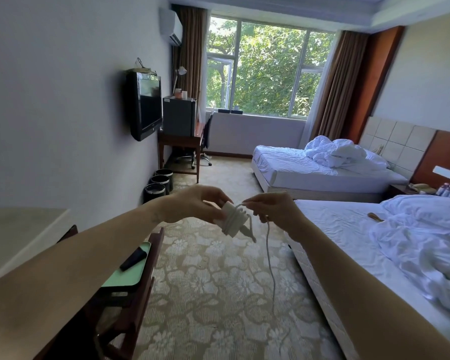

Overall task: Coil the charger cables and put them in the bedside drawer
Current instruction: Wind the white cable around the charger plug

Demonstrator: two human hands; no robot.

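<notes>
In front of me, above the carpet, my left hand [192, 203] grips a white charger block [231, 220] with several turns of white cable wound round it. My right hand [273, 210] pinches the same cable [269, 255] just right of the block. The loose end of the cable hangs from that hand down toward the floor. A short end with a plug [250, 233] dangles under the block. The bedside table [400, 189] stands at the far right between the two beds; its drawer is not visible.
The near bed [374, 242] with rumpled white sheets fills the right side, a second bed [309, 170] beyond it. A wooden rack with a green tray [130, 271] and a dark object stands at my left. Three bins [159, 185] line the left wall. Patterned carpet lies between.
</notes>
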